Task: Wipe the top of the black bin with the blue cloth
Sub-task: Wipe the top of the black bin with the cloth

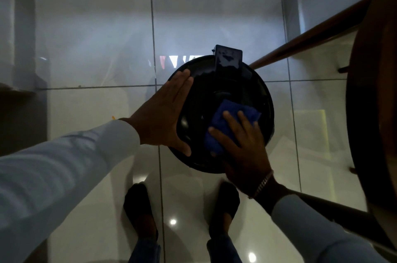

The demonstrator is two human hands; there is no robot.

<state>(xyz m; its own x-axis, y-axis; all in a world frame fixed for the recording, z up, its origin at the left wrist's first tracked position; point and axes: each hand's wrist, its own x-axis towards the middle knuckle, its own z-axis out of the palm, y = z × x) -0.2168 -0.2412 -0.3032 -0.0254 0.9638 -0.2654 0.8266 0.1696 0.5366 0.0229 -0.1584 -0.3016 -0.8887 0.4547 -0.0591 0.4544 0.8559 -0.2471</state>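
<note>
I look straight down on a round black bin [217, 84] standing on a glossy tiled floor. Its shiny lid has a raised black tab at the far edge. My left hand [163, 116] lies flat against the lid's left rim, fingers together and stretched out, gripping nothing. My right hand [240, 144] presses a folded blue cloth [223, 125] onto the near right part of the lid, fingers spread over it. A bracelet shows at the right wrist.
My two feet in dark shoes [139, 207] stand just below the bin. A dark wooden round piece of furniture [373, 112] with slanted legs crowds the right side. A wall step [23, 26] runs along the left and far edges.
</note>
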